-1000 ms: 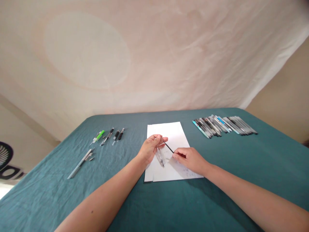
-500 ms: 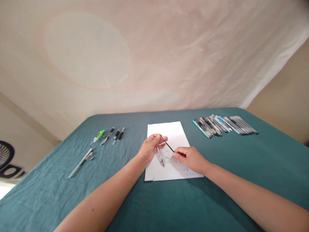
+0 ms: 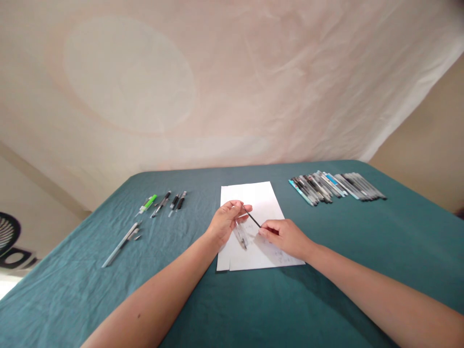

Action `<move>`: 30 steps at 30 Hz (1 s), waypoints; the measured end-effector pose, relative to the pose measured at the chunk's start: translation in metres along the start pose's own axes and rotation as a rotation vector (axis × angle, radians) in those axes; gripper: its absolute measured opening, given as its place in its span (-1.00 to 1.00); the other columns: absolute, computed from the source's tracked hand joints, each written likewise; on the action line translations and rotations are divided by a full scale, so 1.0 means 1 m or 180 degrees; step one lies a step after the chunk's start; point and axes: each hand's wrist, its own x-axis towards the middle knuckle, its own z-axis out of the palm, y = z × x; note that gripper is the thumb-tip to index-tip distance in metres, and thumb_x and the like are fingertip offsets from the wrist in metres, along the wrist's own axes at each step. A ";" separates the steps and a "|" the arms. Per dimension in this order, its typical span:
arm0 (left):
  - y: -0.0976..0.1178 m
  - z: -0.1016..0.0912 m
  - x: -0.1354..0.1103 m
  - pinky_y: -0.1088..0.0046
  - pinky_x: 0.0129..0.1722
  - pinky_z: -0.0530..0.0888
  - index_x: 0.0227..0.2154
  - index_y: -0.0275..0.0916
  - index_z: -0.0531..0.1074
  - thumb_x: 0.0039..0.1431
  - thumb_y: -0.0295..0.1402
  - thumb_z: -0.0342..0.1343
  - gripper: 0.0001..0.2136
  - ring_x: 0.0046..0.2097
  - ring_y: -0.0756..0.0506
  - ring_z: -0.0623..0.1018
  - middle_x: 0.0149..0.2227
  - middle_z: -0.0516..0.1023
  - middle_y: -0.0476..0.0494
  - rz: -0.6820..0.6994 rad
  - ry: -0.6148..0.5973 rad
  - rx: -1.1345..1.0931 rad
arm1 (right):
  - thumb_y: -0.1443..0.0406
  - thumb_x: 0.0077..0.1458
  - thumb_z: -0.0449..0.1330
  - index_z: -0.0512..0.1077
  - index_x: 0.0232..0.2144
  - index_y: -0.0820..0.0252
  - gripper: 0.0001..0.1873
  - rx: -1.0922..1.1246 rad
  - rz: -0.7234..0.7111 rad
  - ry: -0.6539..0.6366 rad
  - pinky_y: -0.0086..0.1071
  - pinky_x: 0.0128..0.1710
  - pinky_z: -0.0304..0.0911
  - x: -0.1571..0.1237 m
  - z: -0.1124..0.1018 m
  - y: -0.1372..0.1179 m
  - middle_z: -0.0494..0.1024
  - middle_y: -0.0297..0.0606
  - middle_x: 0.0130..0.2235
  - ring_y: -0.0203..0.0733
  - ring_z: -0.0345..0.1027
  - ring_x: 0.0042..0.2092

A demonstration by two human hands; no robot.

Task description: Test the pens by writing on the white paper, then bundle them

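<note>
Over the white paper (image 3: 253, 193), my left hand (image 3: 226, 221) is closed round a clear pen barrel (image 3: 240, 236), which slants down toward the sheet. Its fingertips also meet the upper end of a thin dark pen refill (image 3: 252, 216). My right hand (image 3: 284, 236) pinches the lower end of that refill between thumb and fingers. The refill runs slantwise between the two hands. Faint handwriting shows on the paper near my right hand. My palms and the part of the barrel inside my left hand are hidden.
On the green tablecloth (image 3: 203, 309), a row of pens (image 3: 315, 188) and grey refills or pens (image 3: 364, 187) lies at the back right. Several pen parts (image 3: 159, 205), one bright green (image 3: 150, 202), lie on the left. Nearer are a long grey pen piece (image 3: 120, 245) and small bits.
Almost nothing differs. Both hands keep their hold on the barrel and the refill, and the whole view has shifted very slightly.
</note>
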 end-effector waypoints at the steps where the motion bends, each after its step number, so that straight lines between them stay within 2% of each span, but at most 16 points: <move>1: 0.000 0.000 0.000 0.38 -0.17 0.40 -0.33 -0.28 0.34 0.06 -0.19 0.19 -0.74 -0.13 -0.11 0.52 -0.22 0.55 -0.24 -0.0009 0.0002 0.0027 | 0.19 0.15 0.03 0.46 -0.45 0.18 -0.71 0.0007 0.0007 0.0002 -0.48 -0.48 0.01 0.000 0.000 0.000 0.47 -0.37 -0.52 -0.33 0.24 -0.49; 8: -0.002 0.001 -0.001 0.34 -0.12 0.38 -0.33 -0.29 0.35 0.08 -0.17 0.17 -0.73 -0.18 -0.08 0.53 -0.22 0.55 -0.24 0.0023 -0.0086 0.0201 | 0.15 0.16 0.03 0.47 -0.44 0.19 -0.69 0.0167 0.0053 -0.0003 -0.47 -0.47 0.04 0.000 0.000 0.000 0.48 -0.37 -0.52 -0.32 0.25 -0.49; 18: -0.002 0.003 -0.001 0.36 -0.17 0.39 -0.33 -0.30 0.36 0.09 -0.19 0.17 -0.74 -0.20 -0.09 0.53 -0.24 0.55 -0.26 0.0044 -0.0211 0.0336 | 0.09 0.15 0.03 0.46 -0.42 0.22 -0.64 0.0989 0.0199 -0.0222 -0.49 -0.48 0.09 0.001 0.001 -0.003 0.48 -0.35 -0.51 -0.35 0.24 -0.50; 22: -0.008 0.004 -0.001 0.33 -0.16 0.39 -0.34 -0.30 0.36 0.09 -0.20 0.16 -0.75 -0.21 -0.09 0.52 -0.23 0.55 -0.26 0.0095 -0.0288 0.0498 | 0.07 0.09 0.09 0.47 -0.41 0.23 -0.65 0.1052 0.0237 -0.0091 -0.48 -0.49 0.11 0.003 0.002 -0.002 0.45 -0.34 -0.48 -0.34 0.24 -0.49; 25: -0.009 0.006 -0.001 0.32 -0.16 0.38 -0.33 -0.30 0.36 0.08 -0.20 0.17 -0.75 -0.24 -0.09 0.53 -0.25 0.55 -0.26 0.0098 -0.0304 0.0721 | 0.07 0.05 0.13 0.45 -0.37 0.24 -0.66 0.1363 0.0371 -0.0182 -0.49 -0.51 0.11 0.005 0.002 -0.001 0.41 -0.36 -0.52 -0.36 0.21 -0.52; 28: 0.000 0.006 -0.001 0.36 -0.14 0.35 -0.27 -0.26 0.38 0.04 -0.25 0.20 -0.76 -0.18 -0.10 0.50 -0.20 0.53 -0.23 0.0462 -0.0096 0.1285 | 0.05 0.04 0.14 0.44 -0.34 0.25 -0.64 0.1606 0.0489 -0.0243 -0.50 -0.55 0.09 0.006 0.001 0.001 0.39 -0.37 -0.54 -0.38 0.18 -0.55; 30: 0.012 0.003 -0.004 0.39 -0.13 0.32 -0.29 -0.22 0.40 0.00 -0.28 0.22 -0.78 -0.15 -0.11 0.47 -0.22 0.51 -0.17 0.0849 0.0192 0.1990 | 0.04 0.03 0.15 0.44 -0.33 0.25 -0.63 0.1647 0.0567 -0.0199 -0.51 -0.58 0.06 0.007 0.001 0.003 0.39 -0.37 -0.55 -0.39 0.16 -0.56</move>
